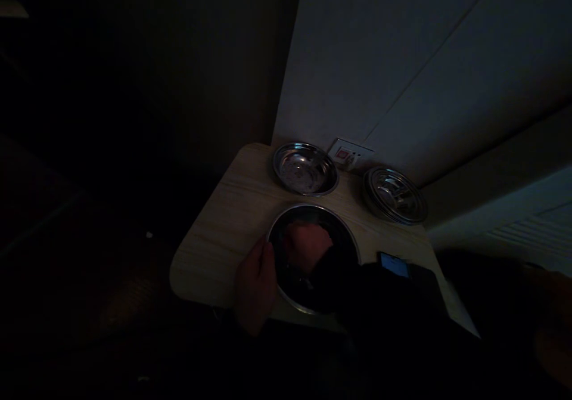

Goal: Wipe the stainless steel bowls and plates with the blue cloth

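Note:
In the dim light, a round bowl with a shiny metal rim and a dark inside stands near the front of a small wooden table. My left hand grips its left rim, thumb on the edge. Inside the bowl is my right hand, reaching in from the right with a dark sleeve behind it. Its fingers are curled downward and their tips are lost in shadow, so what they hold, if anything, does not show. Some small pale bits are faintly visible in the bowl near the right wrist.
Behind the bowl stands a shallow steel bowl, with a stack of steel bowls to its right. A socket plate is on the wall. A lit phone lies at the table's right. Part of another person shows at far right.

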The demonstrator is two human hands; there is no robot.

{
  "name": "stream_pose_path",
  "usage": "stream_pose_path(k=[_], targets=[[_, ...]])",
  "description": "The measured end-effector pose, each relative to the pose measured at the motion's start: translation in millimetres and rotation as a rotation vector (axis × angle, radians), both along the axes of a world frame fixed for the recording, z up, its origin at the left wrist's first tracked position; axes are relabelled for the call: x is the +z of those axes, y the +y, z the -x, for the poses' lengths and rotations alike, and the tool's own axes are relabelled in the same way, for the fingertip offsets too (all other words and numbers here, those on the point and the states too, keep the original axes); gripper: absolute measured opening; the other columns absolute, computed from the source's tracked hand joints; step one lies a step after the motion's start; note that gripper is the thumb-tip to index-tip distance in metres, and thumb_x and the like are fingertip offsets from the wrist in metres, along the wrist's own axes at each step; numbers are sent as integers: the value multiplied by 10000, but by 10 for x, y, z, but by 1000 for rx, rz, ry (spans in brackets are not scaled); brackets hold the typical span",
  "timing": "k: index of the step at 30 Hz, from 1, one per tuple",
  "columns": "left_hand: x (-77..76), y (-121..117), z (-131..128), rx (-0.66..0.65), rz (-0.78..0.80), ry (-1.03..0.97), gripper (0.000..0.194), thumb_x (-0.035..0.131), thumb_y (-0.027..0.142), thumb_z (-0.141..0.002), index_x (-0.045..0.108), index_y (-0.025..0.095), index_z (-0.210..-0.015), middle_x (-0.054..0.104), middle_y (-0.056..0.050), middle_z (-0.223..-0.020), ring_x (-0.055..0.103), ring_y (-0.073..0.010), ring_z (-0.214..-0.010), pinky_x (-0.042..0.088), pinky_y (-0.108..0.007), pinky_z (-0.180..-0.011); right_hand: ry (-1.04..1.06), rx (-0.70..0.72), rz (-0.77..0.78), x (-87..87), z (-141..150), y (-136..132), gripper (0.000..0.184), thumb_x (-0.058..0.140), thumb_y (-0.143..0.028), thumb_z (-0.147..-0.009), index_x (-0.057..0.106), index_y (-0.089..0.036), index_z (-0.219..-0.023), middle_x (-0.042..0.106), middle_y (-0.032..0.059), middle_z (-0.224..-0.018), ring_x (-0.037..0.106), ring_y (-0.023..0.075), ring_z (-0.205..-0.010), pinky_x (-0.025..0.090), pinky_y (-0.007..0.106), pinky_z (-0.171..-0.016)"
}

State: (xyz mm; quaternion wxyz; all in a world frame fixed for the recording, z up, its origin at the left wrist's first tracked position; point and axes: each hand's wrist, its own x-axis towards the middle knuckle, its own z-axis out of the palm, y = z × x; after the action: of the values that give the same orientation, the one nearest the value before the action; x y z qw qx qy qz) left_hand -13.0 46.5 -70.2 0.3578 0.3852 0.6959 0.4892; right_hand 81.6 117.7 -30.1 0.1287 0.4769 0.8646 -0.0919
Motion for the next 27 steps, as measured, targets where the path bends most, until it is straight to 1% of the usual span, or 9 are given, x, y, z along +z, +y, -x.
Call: stream_pose_path(k=[2,4,8,10,14,16,18,24,27], targets=[[-1,12,0,4,-20,8,395,381,354,-866,653,131,-1045,678,-105,-1067,622,-214,-980,459,-301,-856,-9,-49,-37,-11,28,89,309,336,-245,-895,610,-130,-976,631,163,-1007,631,246,-861,455,331,-669],[-1,25,3,16,-31,9,390,374,348,-868,658,137,-1032,686,-102,-1045,628,-213,-965,465,-301,-844,1,-26,-28,3,43,91,298,346,-239,-893,611,-128,-973,630,162,-1013,631,239,-864,454,321,-668],[15,29,20,11,7,-9,388,386,364,-861,671,140,-998,693,-102,-1024,637,-217,-931,473,-307,-827,41,147,82,50,-21,-130,176,477,-213,-820,643,-168,-854,669,68,-898,639,172,-803,434,240,-640],[26,22,34,-6,32,-22,387,391,368,-858,677,132,-969,698,-106,-1007,641,-219,-913,475,-309,-819,54,175,102,46,-60,-206,152,501,-223,-804,644,-173,-812,672,46,-854,640,159,-776,428,226,-627],[32,22,65,-55,4,-31,374,401,365,-855,677,146,-980,700,-93,-1009,639,-218,-923,472,-308,-828,53,50,4,-21,-16,-90,223,410,-219,-855,614,-148,-912,652,90,-939,637,198,-814,437,270,-653],[24,32,70,-46,-21,-24,377,396,360,-857,674,145,-994,695,-94,-1020,634,-216,-943,466,-304,-843,42,-31,-54,-50,41,12,280,343,-206,-882,588,-115,-980,627,142,-990,629,233,-851,442,306,-665],[13,39,58,-25,-31,-13,382,388,356,-860,672,138,-994,696,-100,-1013,633,-214,-948,466,-298,-843,42,-54,-67,-53,70,51,300,322,-196,-886,577,-97,-1010,614,168,-1013,621,246,-878,444,319,-672],[2,27,-4,61,27,-12,395,379,356,-856,670,120,-984,694,-114,-1016,639,-217,-918,470,-308,-828,82,212,141,50,-97,-185,167,490,-215,-802,651,-179,-833,676,53,-868,634,171,-804,423,234,-636],[4,32,20,17,28,-14,380,386,339,-851,677,121,-961,700,-105,-1003,638,-212,-918,466,-300,-831,70,226,177,77,-127,-214,180,488,-196,-794,657,-168,-850,682,66,-877,639,182,-794,427,245,-633]])
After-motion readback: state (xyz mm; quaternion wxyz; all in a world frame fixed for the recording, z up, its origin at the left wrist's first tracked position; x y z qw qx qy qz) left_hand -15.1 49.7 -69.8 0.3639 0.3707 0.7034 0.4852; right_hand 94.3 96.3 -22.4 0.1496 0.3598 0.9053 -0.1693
